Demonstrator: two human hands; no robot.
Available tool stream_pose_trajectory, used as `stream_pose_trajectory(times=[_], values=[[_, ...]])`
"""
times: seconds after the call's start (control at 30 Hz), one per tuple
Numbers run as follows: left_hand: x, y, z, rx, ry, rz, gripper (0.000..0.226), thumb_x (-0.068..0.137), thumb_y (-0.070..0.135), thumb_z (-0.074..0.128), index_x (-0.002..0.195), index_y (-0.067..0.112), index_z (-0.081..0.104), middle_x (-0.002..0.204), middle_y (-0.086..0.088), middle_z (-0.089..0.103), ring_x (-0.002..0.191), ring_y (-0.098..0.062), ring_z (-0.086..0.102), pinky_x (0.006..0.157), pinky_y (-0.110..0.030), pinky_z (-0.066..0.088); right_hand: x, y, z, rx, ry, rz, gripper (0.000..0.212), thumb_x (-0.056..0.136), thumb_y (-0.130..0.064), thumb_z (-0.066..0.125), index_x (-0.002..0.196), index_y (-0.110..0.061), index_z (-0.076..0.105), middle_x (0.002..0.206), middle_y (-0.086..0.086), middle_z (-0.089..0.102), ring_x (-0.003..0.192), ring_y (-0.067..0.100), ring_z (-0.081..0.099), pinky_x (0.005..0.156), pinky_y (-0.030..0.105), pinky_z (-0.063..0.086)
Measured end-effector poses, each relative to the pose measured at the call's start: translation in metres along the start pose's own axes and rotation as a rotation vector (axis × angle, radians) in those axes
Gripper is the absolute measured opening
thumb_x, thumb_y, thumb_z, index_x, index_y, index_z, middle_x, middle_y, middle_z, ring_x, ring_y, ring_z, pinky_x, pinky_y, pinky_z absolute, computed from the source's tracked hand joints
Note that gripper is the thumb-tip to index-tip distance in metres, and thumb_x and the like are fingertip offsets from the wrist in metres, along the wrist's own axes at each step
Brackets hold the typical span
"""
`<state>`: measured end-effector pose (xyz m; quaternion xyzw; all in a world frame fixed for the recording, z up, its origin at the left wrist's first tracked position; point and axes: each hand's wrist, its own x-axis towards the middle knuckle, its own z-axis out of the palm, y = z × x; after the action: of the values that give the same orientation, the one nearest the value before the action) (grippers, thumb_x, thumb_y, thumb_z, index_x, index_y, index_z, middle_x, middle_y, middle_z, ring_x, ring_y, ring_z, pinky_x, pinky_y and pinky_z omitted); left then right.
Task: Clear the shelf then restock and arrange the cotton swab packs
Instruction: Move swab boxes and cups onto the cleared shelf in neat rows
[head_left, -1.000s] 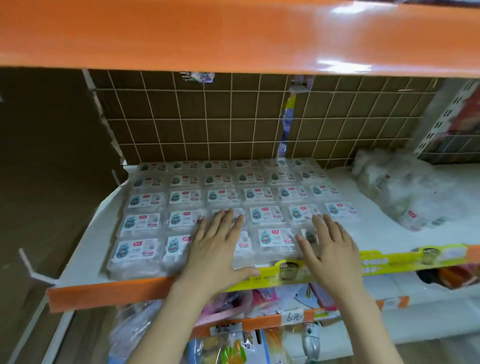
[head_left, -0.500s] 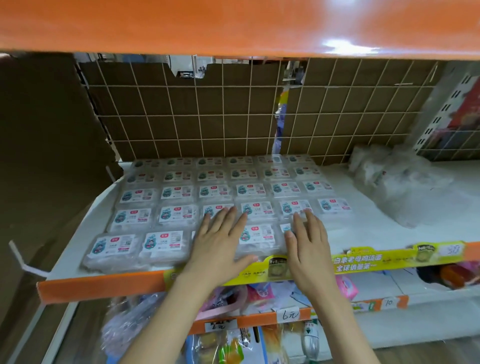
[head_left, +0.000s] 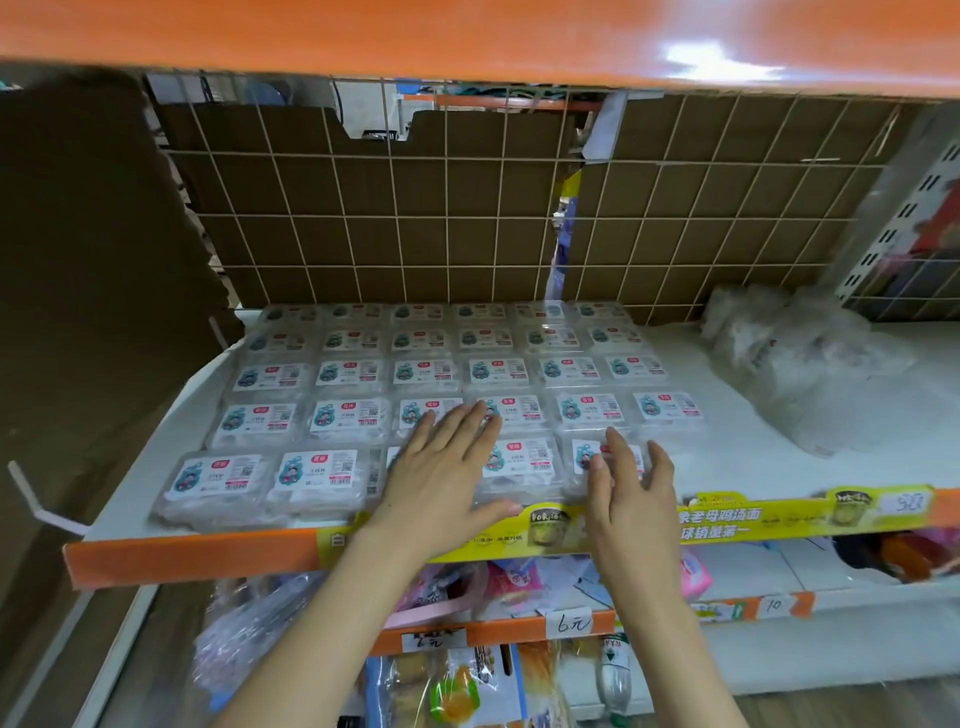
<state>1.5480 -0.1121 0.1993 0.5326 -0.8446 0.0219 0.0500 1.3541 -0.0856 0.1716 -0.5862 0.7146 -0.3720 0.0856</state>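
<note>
Cotton swab packs (head_left: 452, 395) are laid in a flat grid, centre frame, on the white shelf (head_left: 727, 457). Front-row packs lie directly under both palms, long axes left-right. Left hand (head_left: 441, 467) is pressed flat, fingers straight; right hand (head_left: 628, 488) is loosely spread at the front-right pack, nothing gripped. Glossy clear plastic, rectangular, paper-labelled. Crumpled wrap (head_left: 800, 358) at right.

Clear cotton swab packs (head_left: 589, 408) with white-and-teal labels lie on a white shelf (head_left: 727, 457) edged orange.

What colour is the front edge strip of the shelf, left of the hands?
Orange: the shelf's front edge strip left of the left hand is plain orange, seen in the head view.
</note>
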Motion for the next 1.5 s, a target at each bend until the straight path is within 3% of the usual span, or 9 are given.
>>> stream_pose_trajectory(times=[0.27, 0.4, 0.63, 0.7, 0.8, 0.93, 1.23, 1.4, 1.5], values=[[-0.020, -0.015, -0.010, -0.019, 0.104, -0.133, 0.097, 0.069, 0.079, 0.035, 0.138, 0.013, 0.045, 0.140, -0.009, 0.049, 0.129, -0.027, 0.046, 0.108, -0.041, 0.014, -0.002, 0.004, -0.001, 0.002, -0.019, -0.045, 0.056, 0.091, -0.051, 0.024, 0.137, -0.028, 0.047, 0.149, 0.013, 0.026, 0.130, 0.028, 0.037, 0.100, 0.037, 0.038], [-0.037, -0.030, -0.008, -0.062, 0.048, -0.219, 0.101, 0.069, 0.084, 0.026, 0.145, 0.018, 0.033, 0.151, -0.005, 0.033, 0.140, -0.025, 0.030, 0.115, -0.042, 0.006, -0.003, 0.003, 0.001, -0.067, -0.015, -0.081, 0.059, 0.090, -0.053, 0.019, 0.137, -0.031, 0.047, 0.149, 0.013, 0.030, 0.126, 0.030, 0.043, 0.097, 0.041, 0.041], [-0.030, -0.018, 0.003, 0.010, 0.036, -0.196, 0.081, 0.080, 0.077, 0.025, 0.135, 0.023, 0.051, 0.137, -0.008, 0.052, 0.124, -0.030, 0.051, 0.108, -0.044, 0.019, -0.004, 0.002, 0.001, -0.030, -0.032, -0.085, 0.057, 0.092, -0.051, 0.021, 0.139, -0.030, 0.045, 0.150, 0.014, 0.029, 0.130, 0.030, 0.038, 0.102, 0.042, 0.039], [-0.027, -0.016, 0.002, -0.001, 0.038, -0.191, 0.081, 0.077, 0.074, 0.026, 0.137, 0.025, 0.048, 0.143, -0.008, 0.045, 0.129, -0.031, 0.046, 0.112, -0.045, 0.019, -0.003, 0.003, 0.000, -0.036, -0.035, -0.082, 0.056, 0.092, -0.050, 0.021, 0.139, -0.030, 0.044, 0.150, 0.013, 0.028, 0.131, 0.030, 0.038, 0.102, 0.042, 0.039], [-0.025, -0.015, -0.003, -0.026, 0.008, -0.186, 0.092, 0.068, 0.077, 0.009, 0.148, 0.033, 0.020, 0.157, -0.001, 0.012, 0.145, -0.025, 0.012, 0.111, -0.038, -0.005, -0.001, 0.002, -0.001, -0.083, -0.028, -0.085, 0.061, 0.092, -0.054, 0.015, 0.139, -0.029, 0.045, 0.149, 0.016, 0.030, 0.130, 0.033, 0.039, 0.102, 0.043, 0.038], [-0.026, -0.017, -0.002, -0.016, 0.001, -0.184, 0.098, 0.062, 0.080, 0.000, 0.149, 0.036, 0.001, 0.159, 0.003, -0.005, 0.146, -0.019, -0.004, 0.113, -0.035, -0.010, 0.000, -0.006, -0.005, -0.187, 0.022, -0.100, 0.065, 0.091, -0.055, 0.008, 0.141, -0.030, 0.040, 0.155, 0.012, 0.022, 0.142, 0.029, 0.014, 0.113, 0.044, 0.012], [-0.052, -0.039, -0.013, -0.053, 0.076, -0.236, 0.109, 0.059, 0.085, 0.016, 0.150, 0.026, 0.006, 0.158, 0.001, 0.005, 0.146, -0.016, 0.002, 0.113, -0.033, -0.010, -0.012, -0.060, 0.015, -0.106, -0.069, -0.503, 0.052, 0.095, -0.044, 0.033, 0.135, -0.015, 0.050, 0.145, 0.010, 0.042, 0.138, 0.025, 0.024, 0.113, 0.039, 0.011], [-0.088, -0.083, -0.023, 0.002, 0.085, -0.381, 0.123, 0.056, 0.095, 0.006, 0.149, 0.017, 0.019, 0.156, -0.006, 0.019, 0.144, -0.024, 0.015, 0.114, -0.041, 0.002, -0.028, -0.094, 0.046, -0.162, -0.183, -0.700, 0.058, 0.090, -0.048, 0.042, 0.138, -0.016, 0.046, 0.145, 0.008, 0.042, 0.137, 0.026, 0.026, 0.112, 0.043, 0.015], [-0.107, -0.110, -0.030, 0.031, -0.028, -0.502, 0.138, 0.035, 0.097, -0.017, 0.151, 0.023, -0.002, 0.159, -0.002, -0.004, 0.146, -0.022, -0.005, 0.115, -0.040, -0.004, -0.038, -0.117, 0.066, -0.183, -0.224, -0.741, 0.059, 0.089, -0.051, 0.042, 0.138, -0.017, 0.045, 0.144, 0.008, 0.043, 0.136, 0.027, 0.027, 0.111, 0.045, 0.016]])
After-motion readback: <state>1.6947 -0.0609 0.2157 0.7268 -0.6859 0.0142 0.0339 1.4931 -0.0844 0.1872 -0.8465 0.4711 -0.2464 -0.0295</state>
